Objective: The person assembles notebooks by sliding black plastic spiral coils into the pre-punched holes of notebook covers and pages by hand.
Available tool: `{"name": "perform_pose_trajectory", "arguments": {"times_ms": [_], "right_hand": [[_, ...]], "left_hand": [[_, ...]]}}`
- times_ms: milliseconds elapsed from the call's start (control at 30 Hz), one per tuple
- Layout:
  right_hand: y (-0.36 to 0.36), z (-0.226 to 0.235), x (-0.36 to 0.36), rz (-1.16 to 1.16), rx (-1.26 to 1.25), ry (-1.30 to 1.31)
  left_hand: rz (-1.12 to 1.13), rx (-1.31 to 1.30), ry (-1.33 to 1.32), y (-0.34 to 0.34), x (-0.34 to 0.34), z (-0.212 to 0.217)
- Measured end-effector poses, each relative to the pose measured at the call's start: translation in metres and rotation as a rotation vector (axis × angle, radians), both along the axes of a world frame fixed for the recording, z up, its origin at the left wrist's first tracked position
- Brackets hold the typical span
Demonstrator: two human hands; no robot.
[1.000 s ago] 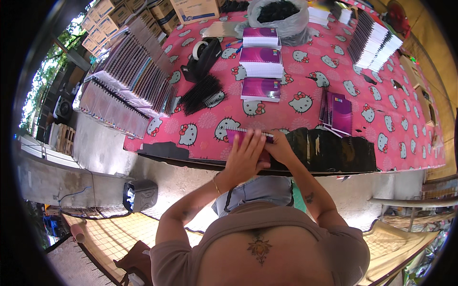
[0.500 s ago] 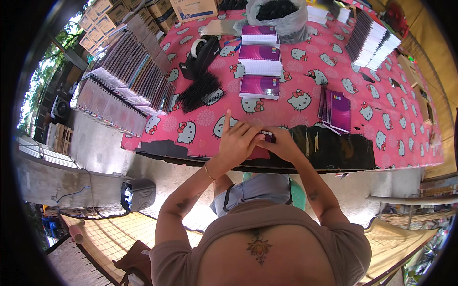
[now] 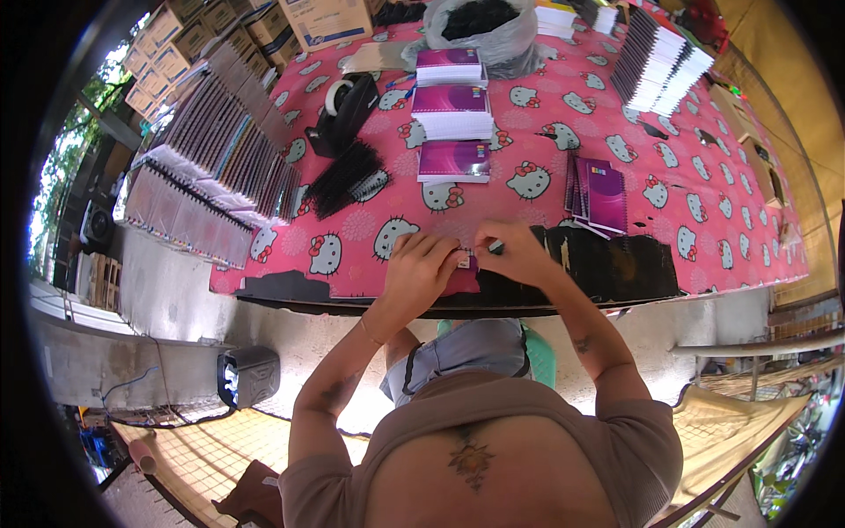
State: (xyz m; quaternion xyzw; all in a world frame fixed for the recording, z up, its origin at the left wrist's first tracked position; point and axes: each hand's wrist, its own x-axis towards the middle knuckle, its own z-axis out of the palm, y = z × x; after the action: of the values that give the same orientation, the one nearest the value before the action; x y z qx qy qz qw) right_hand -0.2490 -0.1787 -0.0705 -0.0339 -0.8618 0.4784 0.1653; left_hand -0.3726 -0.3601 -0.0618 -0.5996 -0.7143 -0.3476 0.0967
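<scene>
A purple notebook (image 3: 462,282) lies at the table's near edge, mostly covered by my hands. My left hand (image 3: 424,267) rests over its left side, fingers bent and closed on its upper part. Just to the right, my right hand (image 3: 518,252) is raised slightly, closed with thumb and index finger curled together. A small dark bit shows inside that curl, too little to name. Beyond my hands, purple notebooks stand in three stacks, the nearest (image 3: 453,163) being the lowest. Several spiral-bound purple notebooks (image 3: 607,195) lie fanned out to the right.
A black tape dispenser (image 3: 345,114) and a bundle of black spiral coils (image 3: 345,179) lie left of the stacks. Tall piles of bound notebooks (image 3: 220,145) stand at the left edge. A plastic bag (image 3: 519,40) of black coils sits far back; white-paged notebooks (image 3: 656,66) stand far right.
My hands have moved apart; the right one has lifted off to the right. My left index finger, stretched out before, is now bent. The whole view has shifted slightly.
</scene>
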Motion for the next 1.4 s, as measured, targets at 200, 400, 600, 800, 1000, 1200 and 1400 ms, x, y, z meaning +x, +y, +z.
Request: {"name": "perform_pose_trajectory", "arguments": {"times_ms": [200,400,600,800,1000,1200,1400], "right_hand": [[-0.021,-0.013,0.004,-0.277,-0.098,0.294],[0.003,0.032,0.059,-0.386,0.094,-0.064],[0.088,0.0,0.099,-0.81,0.844,-0.087],[0.068,0.005,0.071,-0.84,0.885,0.055],[0.003,-0.059,0.013,-0.367,-0.267,0.247],[-0.026,-0.054,0.003,-0.342,-0.442,0.143],[-0.024,-0.046,0.0,-0.253,-0.473,0.07]], "left_hand": [[-0.045,-0.107,0.008,0.001,0.005,0.018],[-0.26,0.169,-0.387,0.063,-0.022,0.068],[-0.093,0.033,0.16,0.109,-0.116,-0.046],[-0.037,0.064,0.23,0.096,-0.104,-0.028],[-0.143,0.042,0.25,0.05,-0.024,-0.007],[0.19,0.32,-0.867,0.01,0.004,-0.055],[0.469,0.158,0.06,-0.004,-0.115,-0.044]]}}
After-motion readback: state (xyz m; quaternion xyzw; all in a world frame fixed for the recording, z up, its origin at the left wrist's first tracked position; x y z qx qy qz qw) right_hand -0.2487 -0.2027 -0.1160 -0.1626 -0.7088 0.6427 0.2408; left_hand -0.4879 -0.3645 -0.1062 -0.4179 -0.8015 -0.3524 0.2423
